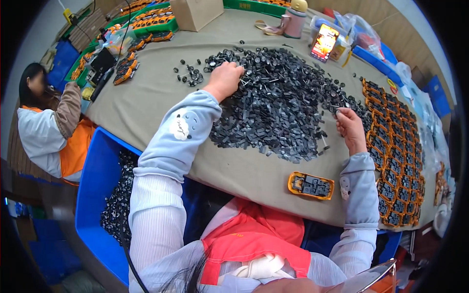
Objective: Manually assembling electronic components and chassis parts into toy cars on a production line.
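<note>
My left hand reaches to the far left edge of a big heap of small black plastic parts. Its fingers curl down among black toy wheels and thin silver axles; the fingertips are hidden. At the heap's right edge, my right hand has thumb and fingers pinched together, beside a silver axle with wheels. Whether that axle is in the pinch is too small to tell. One orange toy car body with a dark underside lies upturned near the table's front edge, apart from both hands.
Rows of upturned orange car bodies cover the table's right side. A blue bin of black wheels stands at the left front. A lit phone, a pink bottle and a cardboard box stand farther back. Another person sits left.
</note>
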`<state>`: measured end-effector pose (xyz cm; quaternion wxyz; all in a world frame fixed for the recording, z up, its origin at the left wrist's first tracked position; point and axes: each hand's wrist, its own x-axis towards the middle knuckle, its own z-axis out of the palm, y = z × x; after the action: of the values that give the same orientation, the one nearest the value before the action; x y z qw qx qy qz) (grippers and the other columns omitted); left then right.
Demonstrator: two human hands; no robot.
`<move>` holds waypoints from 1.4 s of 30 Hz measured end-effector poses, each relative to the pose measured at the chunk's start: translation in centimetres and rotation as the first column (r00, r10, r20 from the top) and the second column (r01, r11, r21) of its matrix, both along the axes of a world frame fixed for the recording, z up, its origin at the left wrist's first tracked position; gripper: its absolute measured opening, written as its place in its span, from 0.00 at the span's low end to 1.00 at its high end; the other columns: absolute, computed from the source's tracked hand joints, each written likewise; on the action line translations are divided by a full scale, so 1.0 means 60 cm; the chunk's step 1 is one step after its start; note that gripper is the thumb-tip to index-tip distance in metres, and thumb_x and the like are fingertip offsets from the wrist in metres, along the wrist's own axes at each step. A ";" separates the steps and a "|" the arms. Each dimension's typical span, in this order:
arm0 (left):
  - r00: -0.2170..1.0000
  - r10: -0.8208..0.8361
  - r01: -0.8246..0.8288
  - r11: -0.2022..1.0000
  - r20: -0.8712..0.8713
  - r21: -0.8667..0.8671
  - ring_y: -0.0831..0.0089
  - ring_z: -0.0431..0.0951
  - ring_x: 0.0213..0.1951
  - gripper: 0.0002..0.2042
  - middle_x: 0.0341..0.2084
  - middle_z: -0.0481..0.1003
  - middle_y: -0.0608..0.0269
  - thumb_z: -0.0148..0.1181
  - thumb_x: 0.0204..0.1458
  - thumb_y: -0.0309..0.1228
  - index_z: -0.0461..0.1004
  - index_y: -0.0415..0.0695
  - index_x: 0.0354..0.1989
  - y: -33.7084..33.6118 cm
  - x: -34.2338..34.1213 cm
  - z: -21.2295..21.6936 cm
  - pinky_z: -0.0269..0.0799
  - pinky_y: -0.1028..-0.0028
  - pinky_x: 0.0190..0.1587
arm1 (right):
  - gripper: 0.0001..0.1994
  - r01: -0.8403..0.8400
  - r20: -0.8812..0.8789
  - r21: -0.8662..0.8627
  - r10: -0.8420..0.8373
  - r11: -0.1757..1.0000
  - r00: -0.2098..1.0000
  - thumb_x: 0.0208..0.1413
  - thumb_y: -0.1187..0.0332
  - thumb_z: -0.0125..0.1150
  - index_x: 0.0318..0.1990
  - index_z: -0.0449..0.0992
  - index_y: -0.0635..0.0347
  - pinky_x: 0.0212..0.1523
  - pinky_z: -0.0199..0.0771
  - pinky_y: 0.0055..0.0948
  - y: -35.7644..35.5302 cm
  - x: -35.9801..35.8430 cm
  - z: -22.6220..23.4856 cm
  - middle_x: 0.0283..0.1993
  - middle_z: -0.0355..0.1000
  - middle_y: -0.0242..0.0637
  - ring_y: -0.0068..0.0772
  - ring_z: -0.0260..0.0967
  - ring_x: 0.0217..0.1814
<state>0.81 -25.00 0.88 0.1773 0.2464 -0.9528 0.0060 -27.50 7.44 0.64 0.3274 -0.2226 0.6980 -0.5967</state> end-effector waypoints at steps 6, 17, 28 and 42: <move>0.953 0.066 -0.036 0.994 -0.294 0.108 0.54 0.79 0.45 0.11 0.38 0.79 0.52 0.60 0.52 0.27 0.79 0.45 0.44 -0.020 0.001 -0.001 0.74 0.60 0.50 | 0.08 0.096 -0.187 -0.054 -0.104 0.994 0.977 0.60 0.74 0.60 0.46 0.78 0.59 0.31 0.67 0.16 0.102 0.029 0.023 0.34 0.74 0.26 0.15 0.68 0.31; 0.883 -0.452 0.460 0.783 -0.126 0.418 0.49 0.76 0.40 0.07 0.37 0.75 0.51 0.57 0.51 0.18 0.73 0.39 0.38 0.313 0.146 0.013 0.74 0.61 0.41 | 0.10 -0.122 -0.757 0.046 0.114 0.992 0.644 0.49 0.82 0.64 0.40 0.79 0.64 0.39 0.74 0.29 0.271 0.266 0.048 0.38 0.74 0.39 0.34 0.73 0.38; 0.926 -0.348 0.377 0.849 -0.144 0.371 0.50 0.73 0.50 0.22 0.48 0.73 0.48 0.69 0.45 0.27 0.71 0.38 0.50 0.389 0.171 -0.008 0.71 0.61 0.53 | 0.15 -0.115 -0.861 0.205 0.235 0.972 0.452 0.42 0.80 0.69 0.40 0.78 0.60 0.46 0.74 0.37 0.272 0.286 0.010 0.43 0.74 0.42 0.44 0.72 0.46; 0.784 -0.468 0.620 0.619 -0.408 0.482 0.51 0.70 0.56 0.33 0.53 0.72 0.52 0.72 0.40 0.23 0.68 0.43 0.58 0.448 0.063 0.006 0.67 0.60 0.60 | 0.28 -0.312 -0.723 0.209 0.361 0.927 0.589 0.42 0.78 0.69 0.54 0.71 0.57 0.62 0.69 0.42 0.253 0.250 0.021 0.62 0.68 0.45 0.52 0.66 0.62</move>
<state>4.56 1.87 1.24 0.1991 -0.0149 -0.9048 -0.3761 -12.53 22.63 1.89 0.1235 -0.5662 0.7325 -0.3572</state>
